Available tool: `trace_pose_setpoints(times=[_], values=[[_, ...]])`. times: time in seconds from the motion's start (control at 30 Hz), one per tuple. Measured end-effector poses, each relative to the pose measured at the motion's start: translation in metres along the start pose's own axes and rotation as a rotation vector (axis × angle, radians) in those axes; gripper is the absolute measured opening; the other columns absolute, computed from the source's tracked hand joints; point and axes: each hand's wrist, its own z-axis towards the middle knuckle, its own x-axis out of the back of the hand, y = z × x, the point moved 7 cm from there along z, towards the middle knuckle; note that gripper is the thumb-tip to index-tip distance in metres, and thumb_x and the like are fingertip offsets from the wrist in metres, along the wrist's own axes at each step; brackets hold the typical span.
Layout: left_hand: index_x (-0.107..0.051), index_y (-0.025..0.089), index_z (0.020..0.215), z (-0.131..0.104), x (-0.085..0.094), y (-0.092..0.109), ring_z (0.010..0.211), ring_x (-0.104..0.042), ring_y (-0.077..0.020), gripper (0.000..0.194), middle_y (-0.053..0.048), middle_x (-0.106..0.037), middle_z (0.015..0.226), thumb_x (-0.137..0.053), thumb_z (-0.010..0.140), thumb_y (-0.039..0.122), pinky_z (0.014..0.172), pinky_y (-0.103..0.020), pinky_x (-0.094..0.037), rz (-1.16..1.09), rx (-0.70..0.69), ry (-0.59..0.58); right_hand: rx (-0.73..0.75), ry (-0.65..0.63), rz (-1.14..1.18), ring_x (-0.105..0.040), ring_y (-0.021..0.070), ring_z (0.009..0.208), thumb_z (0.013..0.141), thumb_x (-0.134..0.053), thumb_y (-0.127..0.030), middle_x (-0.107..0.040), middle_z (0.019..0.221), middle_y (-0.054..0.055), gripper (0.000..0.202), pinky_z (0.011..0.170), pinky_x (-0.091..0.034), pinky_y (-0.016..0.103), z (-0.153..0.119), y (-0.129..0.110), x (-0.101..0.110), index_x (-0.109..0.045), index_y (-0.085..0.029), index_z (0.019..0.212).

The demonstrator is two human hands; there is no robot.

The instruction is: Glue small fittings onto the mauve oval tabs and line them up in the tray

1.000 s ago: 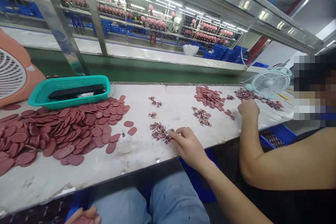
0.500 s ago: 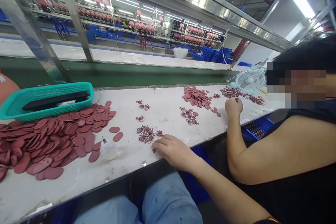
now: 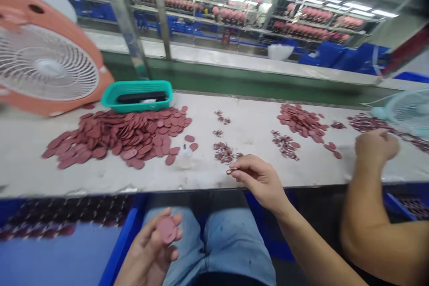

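Note:
My left hand [image 3: 145, 250], low in front of my thighs, holds a dark red oval tag [image 3: 166, 229] with small holes between thumb and fingers. Over the table's front edge, my right hand [image 3: 263, 183] pinches a small metal clasp [image 3: 229, 171] by its end; its exact shape is blurred. Just beyond those fingertips lies a cluster of small clasp pieces [image 3: 223, 152] with reddish straps. A large heap of red oval tags [image 3: 124, 136] spreads over the left of the white table [image 3: 110, 181].
A green basket [image 3: 134, 107] with a black item stands behind the heap, beside an orange fan [image 3: 50, 67]. A small clear container [image 3: 185, 160] sits near the front. On the right, a co-worker's forearm [image 3: 365, 192] reaches over the table. A blue bin [image 3: 67, 254] is lower left.
The view has swung left and down. My left hand with the red oval tag has come into view. My right hand has lifted slightly, and the clasp now shows at its fingertips.

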Motion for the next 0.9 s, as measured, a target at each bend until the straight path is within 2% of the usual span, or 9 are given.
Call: trace_pose_setpoints(times=[0.07, 0.13, 0.23, 0.33, 0.47, 0.57, 0.7, 0.9], values=[[-0.08, 0.021, 0.086, -0.006, -0.009, -0.003, 0.063, -0.071, -0.0155, 0.042, -0.007, -0.081, 0.083, -0.097, 0.05, 0.035, 0.047, -0.016, -0.051, 0.005, 0.044, -0.007, -0.062, -0.031, 0.176, -0.065, 0.0133, 0.066, 0.099, -0.058, -0.036, -0.065, 0.086, 0.002, 0.013, 0.057, -0.057, 0.025, -0.008, -0.008, -0.02, -0.064, -0.024, 0.099], [-0.08, 0.019, 0.086, -0.011, -0.013, -0.007, 0.064, -0.071, -0.0155, 0.042, -0.007, -0.08, 0.083, -0.097, 0.05, 0.035, 0.048, -0.017, -0.051, 0.007, 0.087, -0.023, -0.131, -0.08, 0.342, -0.067, 0.0137, 0.067, 0.098, -0.058, -0.043, -0.068, 0.088, 0.003, 0.02, 0.053, -0.057, 0.023, -0.017, -0.016, -0.043, -0.064, -0.024, 0.097], [-0.08, 0.021, 0.085, -0.016, -0.014, -0.01, 0.064, -0.071, -0.015, 0.044, -0.006, -0.079, 0.081, -0.097, 0.049, 0.038, 0.049, -0.017, -0.051, 0.005, 0.134, -0.067, -0.305, -0.105, 0.608, -0.069, 0.0143, 0.073, 0.093, -0.067, -0.039, -0.072, 0.088, 0.003, 0.015, 0.056, -0.06, 0.022, -0.029, -0.022, -0.067, -0.07, -0.026, 0.097], [-0.081, 0.022, 0.085, -0.017, -0.015, -0.009, 0.065, -0.071, -0.015, 0.041, -0.006, -0.08, 0.082, -0.096, 0.051, 0.038, 0.05, -0.017, -0.052, 0.008, 0.155, -0.097, -0.424, -0.121, 0.708, -0.069, 0.0114, 0.069, 0.089, -0.073, -0.03, -0.075, 0.087, 0.002, 0.012, 0.064, -0.061, 0.021, -0.034, -0.026, -0.073, -0.076, -0.029, 0.101], [-0.081, 0.021, 0.086, -0.017, -0.016, -0.008, 0.065, -0.07, -0.0136, 0.04, -0.005, -0.079, 0.082, -0.096, 0.053, 0.037, 0.05, -0.016, -0.051, 0.019, 0.178, -0.123, -0.461, -0.271, 0.68, -0.074, 0.0153, 0.08, 0.089, -0.072, -0.024, -0.077, 0.096, 0.003, 0.021, 0.073, -0.063, 0.026, -0.033, -0.038, -0.073, -0.076, -0.031, 0.108], [-0.081, 0.019, 0.087, -0.015, -0.017, -0.007, 0.064, -0.068, -0.0126, 0.039, -0.004, -0.078, 0.08, -0.095, 0.055, 0.037, 0.049, -0.015, -0.05, 0.024, 0.179, -0.139, -0.393, -0.303, 0.543, -0.075, 0.0194, 0.083, 0.088, -0.072, -0.022, -0.077, 0.098, 0.004, 0.022, 0.071, -0.064, 0.03, -0.027, -0.047, -0.068, -0.075, -0.03, 0.108], [-0.08, 0.018, 0.088, -0.015, -0.019, -0.006, 0.065, -0.066, -0.0125, 0.041, -0.003, -0.075, 0.074, -0.094, 0.057, 0.04, 0.048, -0.014, -0.049, 0.043, 0.173, -0.171, -0.191, -0.295, 0.311, -0.07, 0.0175, 0.071, 0.088, -0.073, -0.025, -0.076, 0.087, 0.003, 0.018, 0.057, -0.058, 0.027, -0.017, -0.061, -0.062, -0.076, -0.032, 0.105], [-0.081, 0.018, 0.088, -0.015, -0.017, -0.008, 0.062, -0.066, -0.0127, 0.038, -0.002, -0.072, 0.067, -0.092, 0.059, 0.04, 0.044, -0.013, -0.048, 0.045, 0.207, -0.188, -0.042, -0.364, 0.23, -0.067, 0.0163, 0.074, 0.091, -0.071, -0.02, -0.074, 0.085, 0.0, 0.023, 0.068, -0.055, 0.03, -0.013, -0.069, -0.066, -0.074, -0.033, 0.11]])
